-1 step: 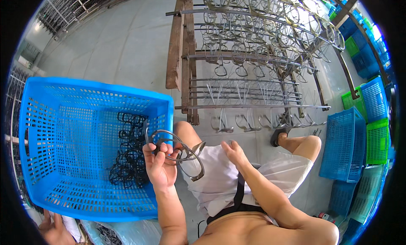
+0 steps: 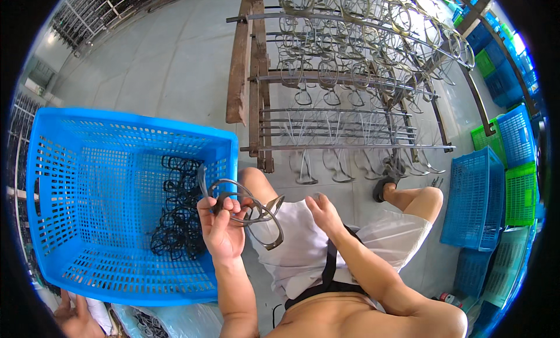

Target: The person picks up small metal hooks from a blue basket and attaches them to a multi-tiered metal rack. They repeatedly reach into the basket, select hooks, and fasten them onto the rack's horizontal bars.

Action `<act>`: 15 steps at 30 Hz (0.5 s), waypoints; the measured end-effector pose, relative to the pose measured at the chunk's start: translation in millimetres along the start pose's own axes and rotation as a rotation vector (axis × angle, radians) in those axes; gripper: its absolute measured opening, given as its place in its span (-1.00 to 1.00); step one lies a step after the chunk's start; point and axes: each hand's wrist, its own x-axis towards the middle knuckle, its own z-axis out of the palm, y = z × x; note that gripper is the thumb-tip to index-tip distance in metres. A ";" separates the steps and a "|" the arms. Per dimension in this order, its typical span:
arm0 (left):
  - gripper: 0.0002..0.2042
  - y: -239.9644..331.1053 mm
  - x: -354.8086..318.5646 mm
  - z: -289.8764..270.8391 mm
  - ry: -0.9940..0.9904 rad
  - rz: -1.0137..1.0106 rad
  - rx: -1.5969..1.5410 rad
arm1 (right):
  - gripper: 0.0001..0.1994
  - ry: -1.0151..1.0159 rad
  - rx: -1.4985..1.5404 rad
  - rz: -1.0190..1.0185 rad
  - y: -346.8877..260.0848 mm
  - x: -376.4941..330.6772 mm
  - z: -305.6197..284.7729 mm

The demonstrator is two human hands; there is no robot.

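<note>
At center-left, the left hand (image 2: 224, 230) grips curved grey frames (image 2: 263, 219) between its fingers, apparently by one end so the loops project clear. The right hand (image 2: 325, 214), near center, shows nothing held; finger spacing cannot be told. The adjacent blue basket (image 2: 134, 122) likely keeps dark pieces (image 2: 179, 215) within reach.

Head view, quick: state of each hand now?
Left hand: closed, its grip on dark looped frames.
Right hand: open, loosely curled, nothing visible in its grip.
</note>
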 end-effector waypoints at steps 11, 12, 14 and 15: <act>-0.68 -36.6 -6.1 53.4 0.049 -0.485 -0.282 | -0.83 -0.577 0.690 -0.434 -52.5 -37.9 -67.3; -0.71 -33.7 -8.7 45.9 -0.002 -0.588 -0.361 | -0.82 -0.683 0.771 -0.364 -55.1 -37.4 -79.3; -0.73 -42.5 -15.6 37.5 -0.128 -0.573 -0.406 | -0.78 -0.921 0.911 -0.374 -47.5 -25.9 -91.6; -0.74 -46.9 -16.9 43.6 -0.155 -0.570 -0.443 | -0.74 -1.080 0.873 -0.364 -45.2 -19.0 -98.5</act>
